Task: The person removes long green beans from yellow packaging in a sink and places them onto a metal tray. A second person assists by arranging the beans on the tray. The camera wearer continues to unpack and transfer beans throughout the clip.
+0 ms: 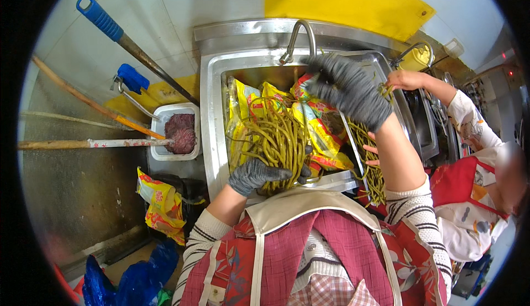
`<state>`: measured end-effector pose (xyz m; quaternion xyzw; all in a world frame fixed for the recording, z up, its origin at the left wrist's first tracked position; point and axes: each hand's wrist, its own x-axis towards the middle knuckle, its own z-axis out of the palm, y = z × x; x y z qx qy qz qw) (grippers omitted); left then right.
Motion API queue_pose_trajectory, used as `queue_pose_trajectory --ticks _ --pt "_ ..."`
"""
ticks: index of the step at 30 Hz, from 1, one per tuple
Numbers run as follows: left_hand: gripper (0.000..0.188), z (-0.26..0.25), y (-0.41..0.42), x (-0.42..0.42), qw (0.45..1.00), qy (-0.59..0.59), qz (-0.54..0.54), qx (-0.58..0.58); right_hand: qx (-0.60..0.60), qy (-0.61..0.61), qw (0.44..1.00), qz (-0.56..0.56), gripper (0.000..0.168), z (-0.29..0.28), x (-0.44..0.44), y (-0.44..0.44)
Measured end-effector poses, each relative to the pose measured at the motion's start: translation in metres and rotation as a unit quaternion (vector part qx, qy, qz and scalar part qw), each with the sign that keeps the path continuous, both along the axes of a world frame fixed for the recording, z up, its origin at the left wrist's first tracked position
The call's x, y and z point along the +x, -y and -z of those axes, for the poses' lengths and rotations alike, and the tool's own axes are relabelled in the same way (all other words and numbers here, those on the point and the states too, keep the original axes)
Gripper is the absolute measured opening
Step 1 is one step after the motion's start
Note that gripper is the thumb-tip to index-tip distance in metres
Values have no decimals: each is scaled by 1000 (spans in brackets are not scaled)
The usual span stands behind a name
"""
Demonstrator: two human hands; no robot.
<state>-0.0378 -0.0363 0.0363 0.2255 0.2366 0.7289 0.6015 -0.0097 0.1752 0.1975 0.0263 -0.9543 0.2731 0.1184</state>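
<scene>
A thick bundle of long, olive-green beans [285, 140], pickled by the look of them, lies over the sink basin. Around its lower end my left hand [261, 176], in a dark grey glove, is closed. My right hand [350, 88], gloved alike, is raised over the right side of the basin near the faucet. Motion blurs its fingers, so whether it holds a strand is unclear. Under the beans, several yellow and red printed plastic packets [325, 134] fill the stainless steel sink [213, 119].
More beans [374, 177] lie right of the basin, by a co-worker's hands [405, 80]. A curved faucet [306, 28] rises behind. Leftward are a white tub [176, 111] with mop-like heads, long handles [124, 142] and a crumpled yellow packet [163, 204]. A blue plastic bag [138, 277] lies lower left.
</scene>
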Motion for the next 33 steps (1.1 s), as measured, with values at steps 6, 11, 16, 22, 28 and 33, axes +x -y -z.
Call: queue_pose_trajectory --ticks 6,11,16,22,28,33 --pt "66 11 0 -5 994 -98 -37 -23 110 256 946 -168 28 23 3 37" --pt "71 21 -1 -8 980 -192 -36 -30 146 297 927 -179 28 24 -1 41" --pt "72 38 -1 -6 971 -232 -51 -37 83 288 940 -160 28 26 -2 41" --pt "71 43 -2 -8 978 -207 -34 -15 151 253 935 -199 22 27 0 39" --pt "72 30 -3 -4 990 -134 -38 -2 119 43 991 -41 17 3 -19 11" --pt "71 0 3 -2 987 -130 -80 -47 39 218 974 -50 70 -4 -11 19"
